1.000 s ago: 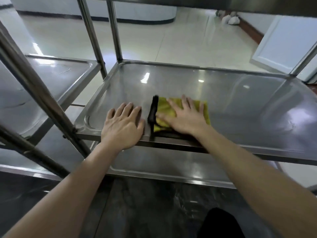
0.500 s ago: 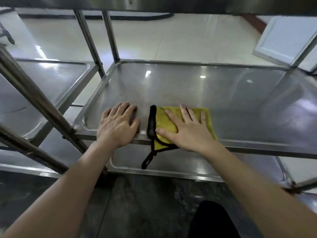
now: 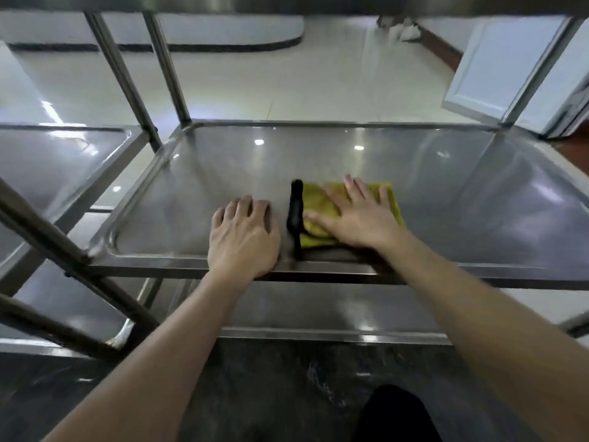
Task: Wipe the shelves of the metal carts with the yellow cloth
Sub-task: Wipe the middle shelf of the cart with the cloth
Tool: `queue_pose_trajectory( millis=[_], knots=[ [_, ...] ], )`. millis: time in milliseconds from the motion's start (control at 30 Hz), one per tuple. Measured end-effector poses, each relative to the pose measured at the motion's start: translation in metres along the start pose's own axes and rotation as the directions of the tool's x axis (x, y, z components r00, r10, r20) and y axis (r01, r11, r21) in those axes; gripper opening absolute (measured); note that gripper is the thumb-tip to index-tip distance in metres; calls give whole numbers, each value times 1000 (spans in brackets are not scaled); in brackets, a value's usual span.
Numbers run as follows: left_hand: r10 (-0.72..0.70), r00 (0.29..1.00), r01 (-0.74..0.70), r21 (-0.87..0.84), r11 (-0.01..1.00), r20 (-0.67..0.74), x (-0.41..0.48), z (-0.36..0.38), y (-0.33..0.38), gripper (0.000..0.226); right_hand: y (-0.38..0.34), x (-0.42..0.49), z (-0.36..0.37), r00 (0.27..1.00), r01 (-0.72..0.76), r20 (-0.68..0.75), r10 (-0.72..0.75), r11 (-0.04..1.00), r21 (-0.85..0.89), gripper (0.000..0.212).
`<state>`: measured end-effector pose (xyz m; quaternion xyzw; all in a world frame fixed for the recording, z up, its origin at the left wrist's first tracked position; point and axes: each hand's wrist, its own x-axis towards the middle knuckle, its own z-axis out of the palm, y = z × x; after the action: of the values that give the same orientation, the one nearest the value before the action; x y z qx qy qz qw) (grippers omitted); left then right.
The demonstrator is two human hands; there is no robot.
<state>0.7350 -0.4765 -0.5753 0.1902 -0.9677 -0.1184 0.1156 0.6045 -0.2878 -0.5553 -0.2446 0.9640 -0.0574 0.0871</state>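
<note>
While flat, cloth on steel shelf

The right hand lies flat over the yellow cloth and hides its middle and near edge, so its folds cannot be read. A black strip along the cloth's left side is smeared; what it is I cannot tell. The left hand blurs at the fingertips. The shelf runs out of view on the right, the neighbouring cart's shelf on the left, the upper shelf at the top. Some pale lumps on the far floor are too small to name. A dark shape is cut off at the near edge.
</note>
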Motion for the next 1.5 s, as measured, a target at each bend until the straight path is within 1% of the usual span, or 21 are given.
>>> queue_pose_trajectory(
  millis=[100,133,200,300,433,500,533,600,700,733,800,867,967,1033,1067,1133,1200,1267,1367,1433,1500],
  knots=[
    [4,1000,-3,41,999,-17,1,2,-2,45,-1,91,-23,999,-52,-4,52,998,35,119],
    [1,1000,0,32,999,-23,2,3,-1,47,-4,109,-27,998,-70,2,70,997,31,123],
    [-9,1000,10,22,1000,-23,3,3,-1,49,-13,118,-29,996,-81,29,80,996,23,127],
    [-4,1000,4,25,1000,-1,-1,-1,-1,47,-14,66,-20,998,-26,60,23,998,51,121],
    [-6,1000,6,-12,1000,-2,-4,-3,2,43,-4,-64,5,997,62,52,-65,997,51,100],
    [-11,1000,11,-20,1000,0,-6,-2,3,44,2,-85,10,994,72,78,-73,997,23,95],
    [-7,1000,7,-17,1000,2,-7,-2,4,44,5,-74,8,995,67,76,-68,998,12,95],
    [-5,1000,5,-4,1000,-2,-7,0,3,44,6,-22,-1,998,43,48,-43,999,1,101],
    [-11,1000,11,3,1000,-19,-6,-1,1,43,-1,83,-19,999,-31,17,31,1000,5,124],
    [-15,1000,15,1,1000,-22,-5,-2,1,43,-7,108,-24,998,-62,19,62,998,7,126],
    [-13,1000,13,1,1000,-18,0,-2,-1,44,-17,130,-28,994,-105,37,105,994,-3,121],
    [-10,1000,10,17,1000,8,1,-4,-2,46,-19,110,-25,996,-75,47,75,997,3,114],
    [-1,999,0,24,1000,35,-2,-7,-2,47,-12,27,-8,998,26,54,-28,999,26,104],
    [12,999,-13,24,1000,37,-1,-8,0,46,-2,-32,6,994,98,46,-98,995,19,94],
    [3,999,-4,24,1000,39,0,-7,0,45,9,-53,10,993,110,45,-110,994,8,90],
    [-24,997,21,44,999,73,2,-9,0,47,44,-75,9,995,75,62,-75,997,-6,86],
    [-53,992,46,64,997,111,5,-11,12,58,80,-84,3,997,0,79,1,1000,-8,78],
    [-48,994,40,74,996,102,4,-10,40,68,98,-88,1,996,-27,89,27,1000,-3,72],
    [61,995,-65,48,997,76,-5,10,83,54,93,-88,5,998,-20,60,21,1000,-11,68],
    [79,994,-84,59,995,76,-9,19,88,52,89,-70,7,999,-37,2,37,999,-17,67],
    [88,993,-94,86,992,73,-9,21,85,50,91,-28,0,997,-71,-18,71,997,-6,69]
  ],
)
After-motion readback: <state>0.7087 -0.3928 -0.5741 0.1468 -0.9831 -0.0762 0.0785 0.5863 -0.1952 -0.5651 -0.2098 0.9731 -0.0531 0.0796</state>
